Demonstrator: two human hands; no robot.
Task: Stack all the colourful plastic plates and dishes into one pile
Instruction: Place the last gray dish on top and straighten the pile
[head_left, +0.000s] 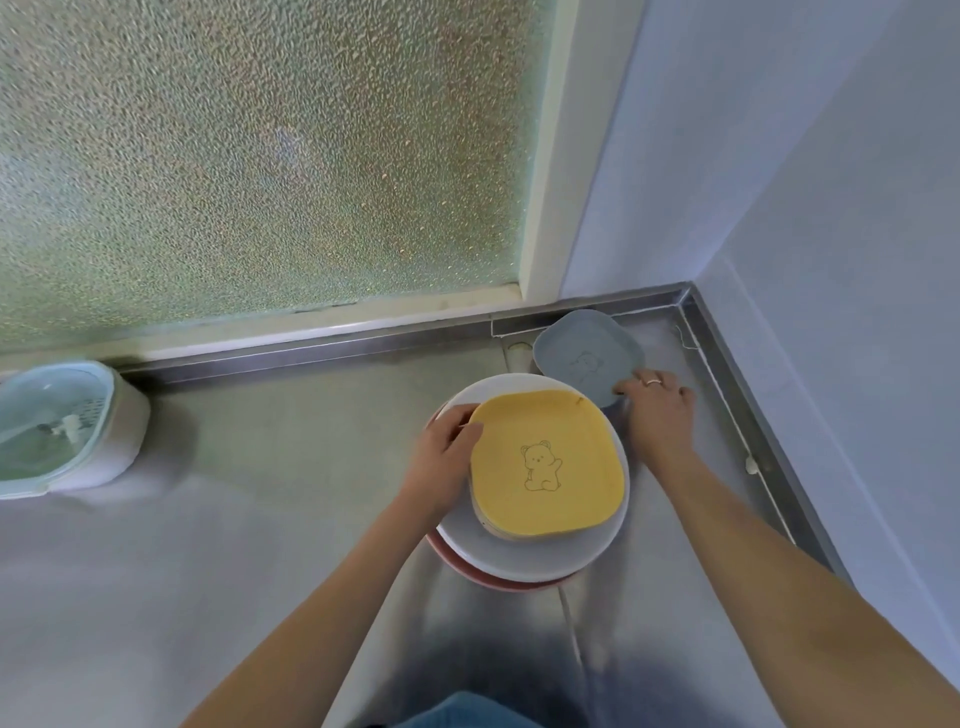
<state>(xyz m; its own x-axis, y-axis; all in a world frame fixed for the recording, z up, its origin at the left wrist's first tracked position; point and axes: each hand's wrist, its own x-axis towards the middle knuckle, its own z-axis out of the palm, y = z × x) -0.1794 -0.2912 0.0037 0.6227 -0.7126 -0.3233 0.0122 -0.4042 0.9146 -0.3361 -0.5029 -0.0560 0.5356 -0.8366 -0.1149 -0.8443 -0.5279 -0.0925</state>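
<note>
At the far left edge of the steel bench (249, 467) stands a pale mint-and-white container (67, 426) with a clear lid, close to the raised metal lip that runs along the back. Above that lip a frosted, pebbled window (249, 156) fills most of the upper view, framed in cream.

Toward the middle of the bench sits the pile. At its bottom a pink dish (483, 574) shows only as a thin rim along the near edge. On it rests a white round plate (545, 556), and on top lies a yellow square plate (545, 467) with rounded corners and an outline drawing of a bear at its centre. A second pale rim peeks out just under the yellow plate on its left and near sides; its colour cannot be told for sure.

The left hand (441, 452) rests against the left side of the pile, its thumb hooked over the rim of the yellow plate and its fingers curled down the side, gripping the plate's edge.

Further right, in the back corner of the bench, a grey-blue square plate (582, 353) with the same faint bear outline sits tilted, its far edge near the metal lip. The right hand (657, 410), with a ring on one finger, holds this plate at its near right corner, the fingertips curled over the rim. This plate lies just behind the pile, apart from it.

A plain pale wall (805, 208) closes the right side, meeting the bench along a metal edge.
</note>
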